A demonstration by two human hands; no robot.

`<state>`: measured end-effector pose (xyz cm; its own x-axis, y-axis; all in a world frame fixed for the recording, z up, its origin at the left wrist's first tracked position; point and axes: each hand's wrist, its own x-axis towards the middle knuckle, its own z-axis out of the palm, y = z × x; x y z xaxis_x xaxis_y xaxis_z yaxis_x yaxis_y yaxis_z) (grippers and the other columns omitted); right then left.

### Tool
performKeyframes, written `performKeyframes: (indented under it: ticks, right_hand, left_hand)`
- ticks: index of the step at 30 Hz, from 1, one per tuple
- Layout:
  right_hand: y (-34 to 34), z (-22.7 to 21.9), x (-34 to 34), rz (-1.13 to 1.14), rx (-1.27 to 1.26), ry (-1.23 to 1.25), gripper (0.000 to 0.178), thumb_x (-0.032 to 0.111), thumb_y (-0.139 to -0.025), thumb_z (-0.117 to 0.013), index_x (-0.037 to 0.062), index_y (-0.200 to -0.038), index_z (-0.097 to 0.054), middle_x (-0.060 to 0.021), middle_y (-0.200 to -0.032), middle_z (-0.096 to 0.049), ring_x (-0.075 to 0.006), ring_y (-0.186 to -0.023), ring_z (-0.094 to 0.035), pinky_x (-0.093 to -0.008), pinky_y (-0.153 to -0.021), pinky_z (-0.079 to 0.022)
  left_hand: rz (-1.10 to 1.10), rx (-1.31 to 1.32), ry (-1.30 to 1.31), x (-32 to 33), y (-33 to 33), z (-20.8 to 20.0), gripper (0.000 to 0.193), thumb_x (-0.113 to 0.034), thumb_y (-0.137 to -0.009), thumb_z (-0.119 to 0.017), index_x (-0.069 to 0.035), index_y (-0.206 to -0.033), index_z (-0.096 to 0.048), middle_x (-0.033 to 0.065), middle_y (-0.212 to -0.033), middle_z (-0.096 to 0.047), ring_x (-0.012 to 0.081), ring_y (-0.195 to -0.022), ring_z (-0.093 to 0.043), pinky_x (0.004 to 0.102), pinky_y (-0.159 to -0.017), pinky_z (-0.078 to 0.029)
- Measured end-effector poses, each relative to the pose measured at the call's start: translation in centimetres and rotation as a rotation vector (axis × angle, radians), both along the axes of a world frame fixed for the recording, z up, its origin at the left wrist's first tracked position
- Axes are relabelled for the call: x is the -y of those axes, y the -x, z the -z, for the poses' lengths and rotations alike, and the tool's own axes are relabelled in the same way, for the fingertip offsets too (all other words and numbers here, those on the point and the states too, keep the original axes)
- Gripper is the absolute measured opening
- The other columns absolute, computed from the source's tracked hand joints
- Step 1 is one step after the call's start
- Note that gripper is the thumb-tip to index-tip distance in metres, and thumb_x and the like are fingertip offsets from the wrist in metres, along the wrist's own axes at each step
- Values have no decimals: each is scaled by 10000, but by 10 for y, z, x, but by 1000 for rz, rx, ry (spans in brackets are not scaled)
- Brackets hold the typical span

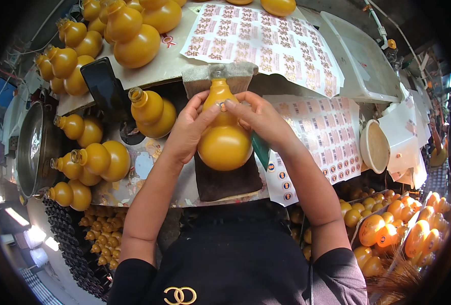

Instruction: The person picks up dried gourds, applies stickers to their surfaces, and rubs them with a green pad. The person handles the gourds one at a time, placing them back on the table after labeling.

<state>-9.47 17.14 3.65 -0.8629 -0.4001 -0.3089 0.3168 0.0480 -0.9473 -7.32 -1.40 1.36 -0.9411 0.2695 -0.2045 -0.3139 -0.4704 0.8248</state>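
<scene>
A yellow gourd-shaped bottle (224, 147) with a clear mouth lies in front of me, its neck pointing away. The neck end rests on a folded grey cloth (240, 76), and a dark brown cloth (226, 185) is spread beneath the round body. My left hand (191, 127) is closed around the bottle's left side. From the right, my right hand (263, 119) grips it too. Both thumbs press beside a small round sticker (223, 107) on the narrow upper part. A dark green flat piece (260, 150) shows beside my right wrist.
Sheets of printed labels (263, 43) and round stickers (312, 147) lie ahead and right. Several gourd bottles (151, 114), a black phone (105, 84) and a metal basin (34, 147) are left. A round bowl (375, 146), white tray (362, 61) and crated bottles (373, 231) stand right.
</scene>
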Motion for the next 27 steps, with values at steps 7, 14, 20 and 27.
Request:
performKeyframes:
  ticks: [7, 14, 20, 27]
  right_hand:
    - [1, 1, -3, -27, -7, 2, 530, 412, -847, -707, -25, -1100, -546, -40, -814, -640, -64, -744, -574, -197, -643, -445]
    - [6, 12, -4, -22, 46, 76, 492, 403, -861, -696, -6, -1091, -546, 10, -736, -580, -33, -656, -495, -180, -584, -391]
    - [3, 7, -4, -43, 20, 68, 497, 412, -868, -685, -3, -1096, -535, 12, -745, -587, -29, -655, -491, -178, -577, -385]
    - [3, 1, -2, -53, -28, -16, 521, 410, -873, -678, -23, -1118, -522, -11, -778, -604, -47, -686, -515, -193, -598, -411]
  left_hand:
    - [-36, -72, 58, -6, -7, 2, 571, -236, -904, -653, -2, -1354, -390, 93, -1178, -562, 125, -1059, -559, 253, -896, -470]
    - [-34, -32, 36, -6, -3, -2, 584, -240, -902, -654, 12, -1356, -387, 94, -1180, -560, 129, -1061, -559, 255, -897, -468]
    - [-34, -61, 101, -7, -5, -2, 561, -244, -907, -646, 8, -1346, -404, 92, -1174, -563, 126, -1050, -561, 257, -892, -469]
    - [-51, -41, 103, -8, -4, 0, 548, -236, -913, -638, 7, -1347, -407, 90, -1173, -565, 122, -1048, -561, 252, -891, -471]
